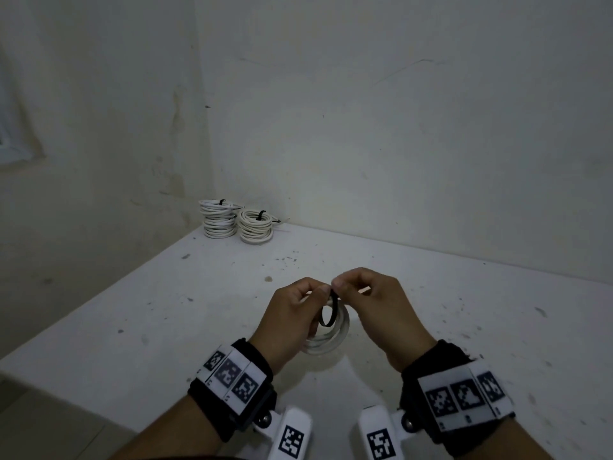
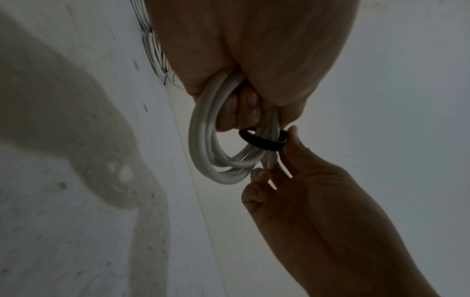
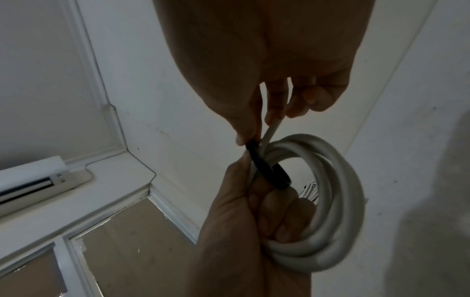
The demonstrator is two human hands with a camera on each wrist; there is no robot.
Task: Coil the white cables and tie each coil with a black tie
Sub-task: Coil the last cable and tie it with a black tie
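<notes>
White cable coil (image 1: 326, 340) at lower centre of the head view, clenched in the left hand (image 1: 297, 313). Right hand (image 1: 371, 302) pinches the black tie (image 1: 329, 312), looped loosely round some strands. Risks: tie slipping off, loops springing apart if grip eases.

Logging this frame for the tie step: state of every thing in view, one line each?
Left hand: grips the cable coil.
Right hand: pinches the black tie.
Cable coil: wound, held above the table, not yet tied tight.
Black tie: loose loop round one side of the coil.
Two coil stacks: tied with black ties, resting in the table's far corner.
Table: white, speckled with dark marks.
</notes>
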